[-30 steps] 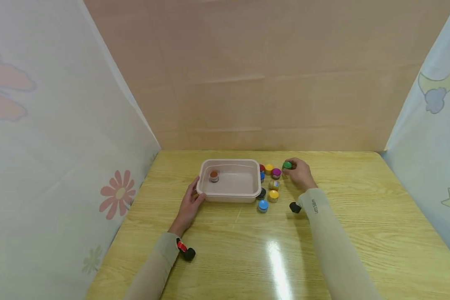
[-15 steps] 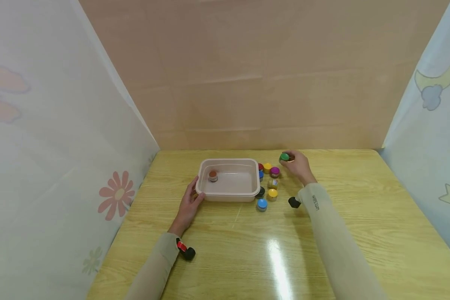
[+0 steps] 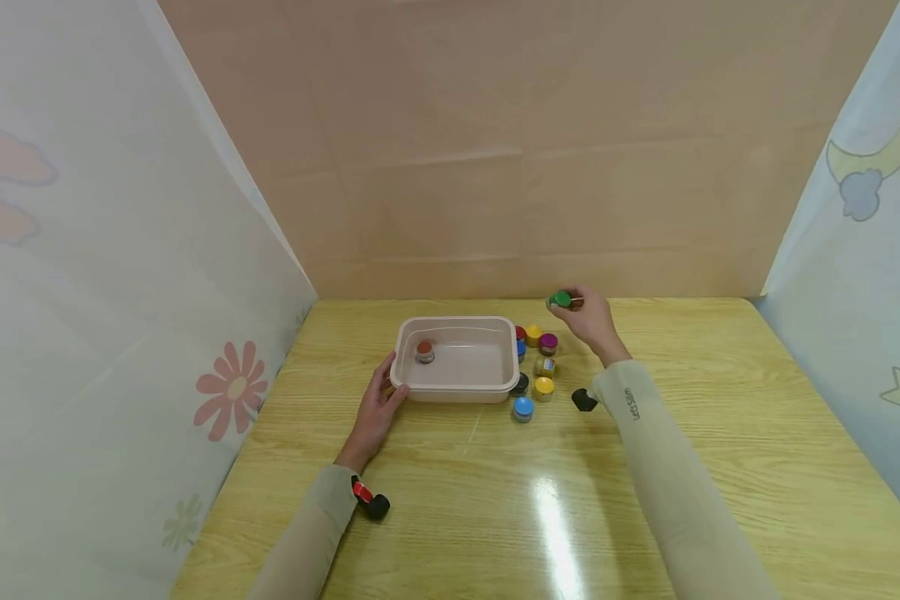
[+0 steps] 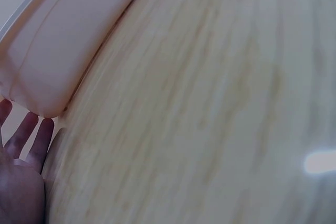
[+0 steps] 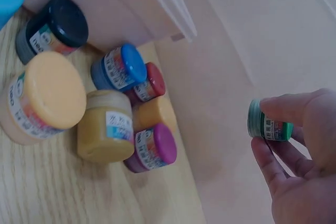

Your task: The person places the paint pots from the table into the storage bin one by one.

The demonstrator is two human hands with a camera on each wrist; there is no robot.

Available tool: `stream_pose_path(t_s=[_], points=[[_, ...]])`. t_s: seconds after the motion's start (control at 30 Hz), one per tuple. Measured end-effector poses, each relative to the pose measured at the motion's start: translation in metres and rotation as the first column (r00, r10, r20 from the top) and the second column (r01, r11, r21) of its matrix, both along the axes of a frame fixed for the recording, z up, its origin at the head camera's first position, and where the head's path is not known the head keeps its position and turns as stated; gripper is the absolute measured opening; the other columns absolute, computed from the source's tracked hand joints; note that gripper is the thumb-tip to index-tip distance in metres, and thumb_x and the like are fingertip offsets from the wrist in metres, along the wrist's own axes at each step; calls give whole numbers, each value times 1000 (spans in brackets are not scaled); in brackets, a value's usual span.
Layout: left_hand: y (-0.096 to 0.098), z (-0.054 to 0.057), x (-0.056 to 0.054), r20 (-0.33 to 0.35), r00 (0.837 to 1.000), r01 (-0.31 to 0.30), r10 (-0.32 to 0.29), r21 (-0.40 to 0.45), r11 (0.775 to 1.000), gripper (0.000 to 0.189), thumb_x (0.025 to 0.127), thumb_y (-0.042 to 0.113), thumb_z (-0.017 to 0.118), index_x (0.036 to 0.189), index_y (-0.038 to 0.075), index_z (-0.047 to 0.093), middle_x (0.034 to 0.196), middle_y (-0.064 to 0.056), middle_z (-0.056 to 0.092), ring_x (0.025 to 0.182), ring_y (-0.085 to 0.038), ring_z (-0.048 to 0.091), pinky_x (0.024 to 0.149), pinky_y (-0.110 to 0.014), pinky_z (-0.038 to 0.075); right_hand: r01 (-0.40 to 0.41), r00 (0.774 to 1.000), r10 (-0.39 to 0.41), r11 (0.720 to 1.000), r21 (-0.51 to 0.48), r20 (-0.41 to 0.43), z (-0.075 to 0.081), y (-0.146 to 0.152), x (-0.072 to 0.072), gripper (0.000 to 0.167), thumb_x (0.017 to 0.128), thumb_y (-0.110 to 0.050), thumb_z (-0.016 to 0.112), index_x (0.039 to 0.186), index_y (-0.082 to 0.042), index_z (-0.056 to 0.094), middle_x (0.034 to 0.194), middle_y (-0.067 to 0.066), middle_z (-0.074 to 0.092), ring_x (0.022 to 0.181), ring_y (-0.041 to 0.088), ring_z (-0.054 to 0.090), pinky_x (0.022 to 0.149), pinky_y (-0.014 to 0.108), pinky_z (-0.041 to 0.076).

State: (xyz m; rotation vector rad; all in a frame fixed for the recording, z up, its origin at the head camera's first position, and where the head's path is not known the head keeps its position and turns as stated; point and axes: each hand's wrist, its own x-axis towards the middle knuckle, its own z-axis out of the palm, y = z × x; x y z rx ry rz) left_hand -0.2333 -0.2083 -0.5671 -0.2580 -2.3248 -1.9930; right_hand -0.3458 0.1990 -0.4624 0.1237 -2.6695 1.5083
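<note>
1. We saw the right hand (image 3: 594, 323) pinching the green jar (image 3: 562, 299) between its thumb and its fingers; the jar looked raised off the table (image 3: 450, 508), close to its far edge.
2. The relation that we judged the most important was this: from the grip, the tray (image 3: 453, 389) lay to the left and closer to the near side of the table, with its long axis running from left to right.
3. The green jar showed its lid upward and partly to the head camera; its axis seemed tilted, but how much we could not tell.
4. To the right of the tray, we saw the purple jar (image 5: 160, 148) upright, and the gold jar (image 5: 105, 129) apparently on its side.
5. The left hand (image 3: 375, 415) was at the tray's near left corner, its rather straight fingers touching the outer side.
6. Inside the tray, toward its left end, stood the brown jar (image 3: 425, 352), nearer to the left hand.
</note>
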Motion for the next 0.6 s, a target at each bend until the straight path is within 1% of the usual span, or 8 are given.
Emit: stream_pose_path(t_s=[0.2, 0.3, 0.37, 0.47, 0.6], points=[[0, 1, 1, 10, 1000, 2, -2, 2, 1000, 64, 106, 29, 62, 161, 40, 31, 165, 3, 36, 146, -29, 45, 114, -41, 45, -9, 1000, 7, 998, -65, -27, 8, -3, 3, 48, 100, -18, 69, 144, -5, 54, 138, 23, 55, 125, 40, 57, 104, 55, 51], [0, 1, 1, 7, 1000, 4, -4, 5, 1000, 64, 106, 26, 61, 161, 40, 31, 166, 3, 35, 146, -29, 45, 114, -42, 45, -20, 999, 17, 996, -85, -40, 9, -4, 4, 51, 101, -18, 68, 147, -6, 53, 139, 23, 53, 127, 41, 56, 104, 55, 51], [1, 1, 0, 10, 1000, 5, -5, 5, 1000, 64, 107, 24, 60, 161, 40, 31, 166, 3, 34, 146, -29, 44, 114, -43, 45, -31, 998, 26, 995, -94, -52, 9, -4, 4, 50, 101, -17, 68, 148, -5, 53, 139, 23, 53, 127, 41, 55, 103, 53, 51], [0, 1, 0, 30, 1000, 5, -5, 6, 1000, 64, 107, 22, 59, 162, 39, 30, 167, 3, 33, 147, -29, 43, 114, -41, 45, -43, 997, 35, 992, -115, -67, 8, -6, 5, 46, 101, -14, 67, 145, -5, 56, 139, 22, 54, 125, 38, 55, 100, 44, 52], [0, 0, -1, 48, 999, 11, -12, 13, 1000, 67, 107, 24, 59, 164, 35, 26, 169, 1, 30, 149, -31, 41, 114, -35, 44, -41, 997, 31, 989, -139, -74, 6, -7, 5, 40, 99, -11, 67, 138, -4, 60, 137, 18, 56, 120, 30, 55, 92, 28, 52]])
